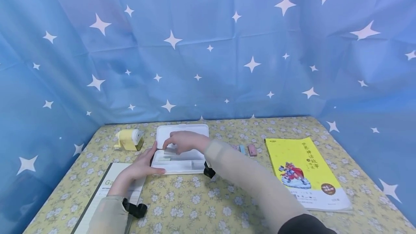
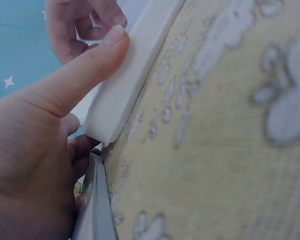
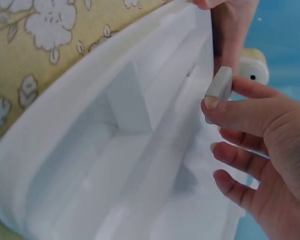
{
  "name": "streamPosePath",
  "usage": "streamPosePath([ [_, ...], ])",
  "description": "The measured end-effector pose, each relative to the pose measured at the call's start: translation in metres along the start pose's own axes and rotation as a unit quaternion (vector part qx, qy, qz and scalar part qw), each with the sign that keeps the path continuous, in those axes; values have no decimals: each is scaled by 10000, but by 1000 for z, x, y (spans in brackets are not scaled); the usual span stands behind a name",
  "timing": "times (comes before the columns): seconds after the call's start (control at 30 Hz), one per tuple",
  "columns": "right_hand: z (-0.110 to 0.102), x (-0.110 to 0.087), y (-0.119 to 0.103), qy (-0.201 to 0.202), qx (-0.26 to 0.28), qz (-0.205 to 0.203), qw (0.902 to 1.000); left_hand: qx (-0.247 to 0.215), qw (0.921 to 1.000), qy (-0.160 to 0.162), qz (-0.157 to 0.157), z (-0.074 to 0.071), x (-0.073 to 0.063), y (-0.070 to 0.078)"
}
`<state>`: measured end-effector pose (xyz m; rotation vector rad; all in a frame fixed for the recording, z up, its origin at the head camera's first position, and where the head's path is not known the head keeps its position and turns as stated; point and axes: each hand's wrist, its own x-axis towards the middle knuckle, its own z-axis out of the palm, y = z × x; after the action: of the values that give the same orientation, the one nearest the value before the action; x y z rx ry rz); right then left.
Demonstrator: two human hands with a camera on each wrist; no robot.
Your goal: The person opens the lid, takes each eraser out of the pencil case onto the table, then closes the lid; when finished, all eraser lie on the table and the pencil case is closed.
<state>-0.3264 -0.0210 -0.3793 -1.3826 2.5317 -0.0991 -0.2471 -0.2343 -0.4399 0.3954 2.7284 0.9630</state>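
Note:
A white pencil case [image 1: 182,172] lies with its lid [image 1: 165,131] folded back on the flowered table. My left hand [image 1: 142,166] holds its left front corner, thumb along the front wall and fingers along the left side. Over the back compartment, my right hand [image 1: 186,141] pinches a small pale grey eraser [image 3: 219,89] between thumb and index finger; the other fingers are loosely bent. A small pale greenish piece [image 1: 164,159] shows inside the case near the left end. In the right wrist view, a divider [image 3: 130,100] splits the front compartment.
A yellow pencil sharpener [image 1: 129,139] stands left of the case. A notebook [image 1: 108,180] lies under the left forearm. Right of the case are a blue eraser [image 1: 242,150] and a pink eraser [image 1: 252,150], then a yellow book [image 1: 302,165]. A starry blue curtain [image 1: 208,60] hangs behind.

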Motion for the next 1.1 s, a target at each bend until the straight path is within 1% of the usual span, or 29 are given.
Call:
streamPosePath([
  [0.07, -3, -5, 2, -9, 40, 9, 10000, -7, 10000, -11, -20, 0, 0, 0],
  [0.33, -10, -29, 11, 71, 476, 60, 9988, 19, 10000, 1, -97, 1, -2, 1],
  [0.53, -9, -50, 20, 52, 762, 320, 9966, 106, 9999, 37, -50, 2, -2, 2],
  [0.7, -5, -62, 28, 196, 959, 419, 9943, 80, 9999, 88, -18, 1, -2, 1],
  [0.9, -7, -75, 32, 423, 1313, 458, 9894, 52, 9999, 102, 11, 2, -1, 0],
  [1.1, -9, -89, 37, 613, 1741, 638, 9807, 84, 9999, 102, 65, 3, 0, -1],
])
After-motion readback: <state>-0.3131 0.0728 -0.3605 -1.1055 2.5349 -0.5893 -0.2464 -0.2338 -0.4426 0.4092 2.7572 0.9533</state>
